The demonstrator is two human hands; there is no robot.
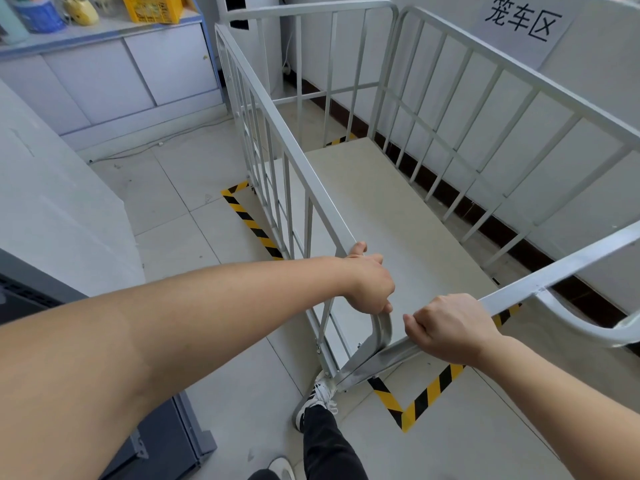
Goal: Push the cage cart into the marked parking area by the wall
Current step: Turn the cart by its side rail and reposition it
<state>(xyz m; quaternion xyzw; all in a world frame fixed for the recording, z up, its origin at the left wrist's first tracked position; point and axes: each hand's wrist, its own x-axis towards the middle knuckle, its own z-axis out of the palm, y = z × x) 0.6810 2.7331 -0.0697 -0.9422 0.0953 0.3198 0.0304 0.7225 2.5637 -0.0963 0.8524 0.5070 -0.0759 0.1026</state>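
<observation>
A grey metal cage cart (311, 188) with barred sides and a pale floor panel stands along the right wall, inside yellow-black floor tape (415, 400). My left hand (369, 282) grips the near corner of the cart's left top rail. My right hand (450, 329) grips the near end rail. The tape's near corner lies just below the cart's near end, and another stretch runs along the floor at the cart's left side. One foot in a white sneaker (320, 396) is by the cart's near left corner.
A paper sign (523, 20) with black characters hangs on the right wall above the cart. White cabinets (131, 74) with a yellow crate on top line the far left. A white block (52, 202) and a dark machine (166, 441) stand at my left.
</observation>
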